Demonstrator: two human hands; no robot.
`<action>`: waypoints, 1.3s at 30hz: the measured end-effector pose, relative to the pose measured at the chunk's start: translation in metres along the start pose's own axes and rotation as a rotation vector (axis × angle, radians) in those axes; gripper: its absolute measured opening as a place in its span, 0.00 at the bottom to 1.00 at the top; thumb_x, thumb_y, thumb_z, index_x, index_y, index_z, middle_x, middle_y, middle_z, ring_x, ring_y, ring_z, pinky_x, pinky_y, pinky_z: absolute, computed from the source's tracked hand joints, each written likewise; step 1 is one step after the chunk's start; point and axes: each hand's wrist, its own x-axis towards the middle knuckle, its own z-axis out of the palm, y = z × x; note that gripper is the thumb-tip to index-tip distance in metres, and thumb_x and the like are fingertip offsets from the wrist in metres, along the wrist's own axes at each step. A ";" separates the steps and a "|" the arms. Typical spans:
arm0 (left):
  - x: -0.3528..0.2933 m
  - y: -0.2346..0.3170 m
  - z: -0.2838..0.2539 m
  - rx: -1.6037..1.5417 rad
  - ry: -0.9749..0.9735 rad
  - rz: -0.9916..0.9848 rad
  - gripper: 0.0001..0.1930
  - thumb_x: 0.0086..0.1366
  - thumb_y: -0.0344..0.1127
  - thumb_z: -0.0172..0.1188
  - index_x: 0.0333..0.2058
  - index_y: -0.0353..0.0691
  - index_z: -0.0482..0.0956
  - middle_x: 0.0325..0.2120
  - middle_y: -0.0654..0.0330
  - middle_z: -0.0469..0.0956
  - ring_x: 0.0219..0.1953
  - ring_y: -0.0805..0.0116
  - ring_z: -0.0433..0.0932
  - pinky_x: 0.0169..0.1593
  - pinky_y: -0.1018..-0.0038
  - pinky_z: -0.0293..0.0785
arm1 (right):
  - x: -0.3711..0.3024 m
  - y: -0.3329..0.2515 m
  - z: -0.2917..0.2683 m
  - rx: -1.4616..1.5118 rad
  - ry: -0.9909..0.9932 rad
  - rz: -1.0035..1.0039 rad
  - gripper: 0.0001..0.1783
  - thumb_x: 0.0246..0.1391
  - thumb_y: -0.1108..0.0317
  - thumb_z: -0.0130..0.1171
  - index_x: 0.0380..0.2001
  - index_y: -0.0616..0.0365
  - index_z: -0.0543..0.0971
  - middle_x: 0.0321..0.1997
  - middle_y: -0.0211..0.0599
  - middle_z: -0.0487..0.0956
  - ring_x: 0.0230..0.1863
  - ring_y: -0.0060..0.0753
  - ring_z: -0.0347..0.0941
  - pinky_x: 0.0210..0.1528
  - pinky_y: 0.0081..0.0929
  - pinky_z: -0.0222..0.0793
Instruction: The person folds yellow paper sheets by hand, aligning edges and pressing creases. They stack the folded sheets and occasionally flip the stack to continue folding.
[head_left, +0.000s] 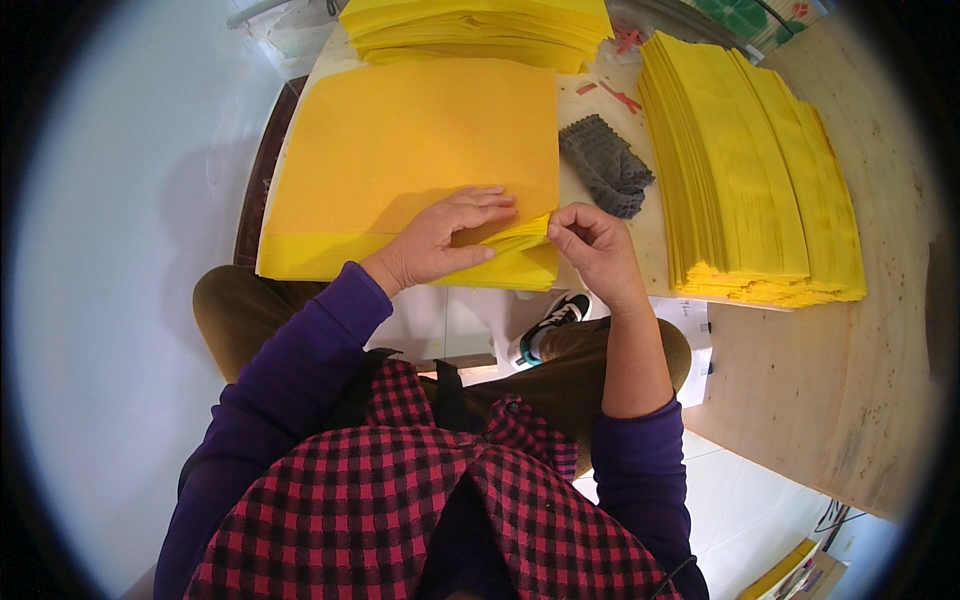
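A broad yellow-orange sheet (420,130) lies on the table in front of me, with a brighter yellow strip (320,258) along its near edge. My left hand (445,235) rests on the sheet near that edge, fingers stretched out and spread. At the near right corner, my right hand (595,245) pinches the edge of the yellow sheet between thumb and forefinger. The corner bunches into small folds between my two hands. Whether the pinch takes in one layer or several, I cannot tell.
Behind the sheet rises a yellow stack (480,30). To the right stand thick stacks of folded yellow sheets (740,170). A crumpled dark grey cloth (606,165) lies between, near red scraps (620,97). A wooden board (800,370) spans the right side; a white wall (120,300) is at left.
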 end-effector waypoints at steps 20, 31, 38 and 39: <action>-0.001 0.003 0.002 0.046 0.015 -0.026 0.28 0.49 0.29 0.60 0.54 0.37 0.74 0.57 0.52 0.70 0.63 0.53 0.63 0.67 0.61 0.55 | -0.007 -0.015 -0.005 -0.507 0.122 -0.187 0.28 0.37 0.75 0.71 0.46 0.56 0.76 0.48 0.30 0.74 0.47 0.27 0.69 0.50 0.24 0.65; -0.002 0.017 0.007 0.124 -0.014 -0.058 0.35 0.49 0.29 0.61 0.60 0.41 0.67 0.60 0.53 0.66 0.65 0.52 0.58 0.68 0.59 0.49 | 0.007 0.002 0.004 -0.688 -0.007 -0.445 0.21 0.30 0.84 0.65 0.33 0.54 0.81 0.46 0.37 0.77 0.51 0.42 0.69 0.54 0.33 0.65; -0.004 0.028 0.006 0.329 0.001 -0.044 0.33 0.51 0.30 0.60 0.60 0.41 0.66 0.60 0.51 0.66 0.65 0.51 0.58 0.68 0.55 0.47 | 0.008 0.005 0.007 -0.620 0.033 -0.448 0.20 0.31 0.87 0.56 0.31 0.56 0.81 0.42 0.36 0.78 0.48 0.42 0.71 0.52 0.32 0.66; -0.007 0.030 0.005 0.357 0.012 -0.054 0.33 0.52 0.30 0.59 0.60 0.41 0.66 0.60 0.51 0.66 0.65 0.51 0.58 0.68 0.55 0.47 | 0.008 0.004 0.007 -0.615 0.038 -0.444 0.20 0.31 0.87 0.56 0.31 0.56 0.81 0.42 0.36 0.79 0.48 0.42 0.71 0.52 0.32 0.66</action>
